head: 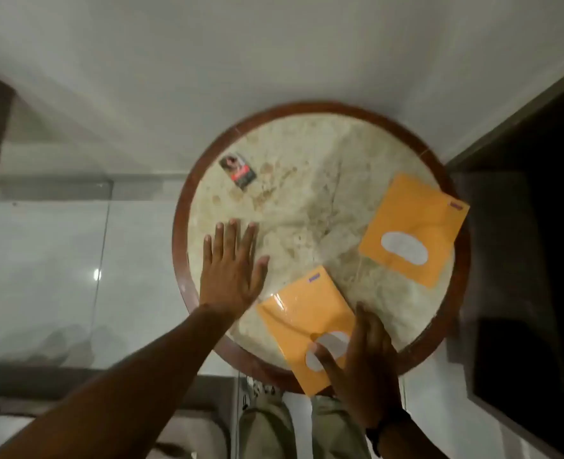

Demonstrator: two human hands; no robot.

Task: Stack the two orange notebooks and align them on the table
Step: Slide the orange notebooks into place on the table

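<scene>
Now R hand (360,369) flat on near notebook (302,321) — L hand (232,273) spread wide beside it; far notebook (413,228) well apart.

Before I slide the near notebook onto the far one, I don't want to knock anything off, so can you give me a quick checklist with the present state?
1. Right hand on near notebook: ok, it rests on the lower corner.
2. Firm grip there: cannot tell.
3. Left hand out of the way: ok, flat on the table, apart from both notebooks.
4. Path to far notebook free: ok, only bare marble between.
5. Both notebooks fully on the table: not ok, each overhangs the rim.
6. Small card clear of the path: ok.
</scene>
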